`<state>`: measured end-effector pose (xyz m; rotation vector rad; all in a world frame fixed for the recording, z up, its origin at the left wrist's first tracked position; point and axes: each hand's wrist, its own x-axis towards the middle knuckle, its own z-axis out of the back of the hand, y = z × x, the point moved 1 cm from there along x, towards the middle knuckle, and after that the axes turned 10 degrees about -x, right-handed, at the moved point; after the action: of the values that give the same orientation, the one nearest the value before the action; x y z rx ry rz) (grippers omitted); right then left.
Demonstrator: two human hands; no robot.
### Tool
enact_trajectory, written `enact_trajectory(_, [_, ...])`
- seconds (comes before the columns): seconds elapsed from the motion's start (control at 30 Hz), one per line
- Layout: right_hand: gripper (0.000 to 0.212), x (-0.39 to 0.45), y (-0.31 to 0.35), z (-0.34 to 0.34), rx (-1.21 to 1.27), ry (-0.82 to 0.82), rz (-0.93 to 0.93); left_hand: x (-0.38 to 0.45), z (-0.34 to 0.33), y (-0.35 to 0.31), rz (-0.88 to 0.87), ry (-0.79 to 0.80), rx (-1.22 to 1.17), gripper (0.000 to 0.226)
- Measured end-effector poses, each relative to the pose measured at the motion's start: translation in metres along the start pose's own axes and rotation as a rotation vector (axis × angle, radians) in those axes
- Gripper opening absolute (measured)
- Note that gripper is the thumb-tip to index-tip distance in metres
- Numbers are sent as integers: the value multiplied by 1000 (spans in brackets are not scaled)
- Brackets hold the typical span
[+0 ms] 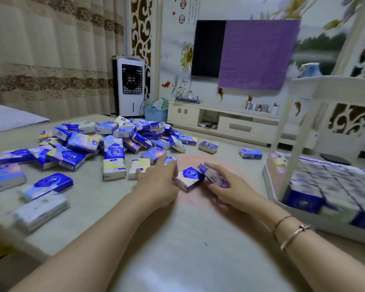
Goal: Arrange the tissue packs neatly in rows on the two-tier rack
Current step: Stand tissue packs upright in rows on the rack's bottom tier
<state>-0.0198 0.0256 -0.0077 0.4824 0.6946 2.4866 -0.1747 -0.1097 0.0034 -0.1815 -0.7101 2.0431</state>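
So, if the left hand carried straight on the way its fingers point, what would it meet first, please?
Probably the tissue pack just beyond the left hand, at the near edge of the pile; depth is hard to judge.
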Motion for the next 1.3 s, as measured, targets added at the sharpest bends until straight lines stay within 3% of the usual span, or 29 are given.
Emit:
enact_trajectory(0.1, [25, -23, -4, 2, 68, -133, 0, -12, 3, -9, -64, 21, -116, 49])
enact_trajectory(0.17, [3, -28, -3, 4, 233, -191, -100, -13, 1, -15, -128, 20, -195, 66])
enact_trajectory(0.27, [22, -26, 3, 10, 535, -236, -242, -11, -5, -27, -235, 55, -351, 82])
enact_trajectory(0.37, [28, -21, 11, 10, 651, -149, -263, -7, -9, -39, -312, 45, -528, 72])
enact_trajectory(0.47, [32, -17, 11, 7, 579, -133, -237, -2, -11, -47, -379, -20, -639, 54])
enact_trajectory(0.53, [28, -17, 9, 11, 529, -186, -213, 1, -9, -47, -338, -35, -665, 53])
enact_trajectory(0.6, [26, -20, 1, 17, 296, -207, -199, 3, -7, -41, -248, -66, -613, 54])
enact_trajectory(0.67, [36, -26, -10, 20, -9, -102, -187, 4, -4, -34, -195, -84, -520, 55])
enact_trajectory(0.77, [55, -38, -14, 19, -171, 68, -195, 6, 1, -25, -154, -42, -387, 55])
enact_trajectory(0.87, [70, -37, -15, 17, -248, -36, -177, 6, 4, -23, -75, 53, -457, 53])
enact_trajectory(0.97, [65, -35, -11, 23, 24, -227, -135, 4, 5, -25, -9, 188, -655, 40])
enact_trajectory(1.1, [66, -40, 4, 29, 539, -26, 64, 4, 7, -31, 19, 417, -989, 34])
enact_trajectory(1.3, [66, -30, 16, 15, 705, 41, 177, 6, 12, -26, -83, 587, -1140, 42])
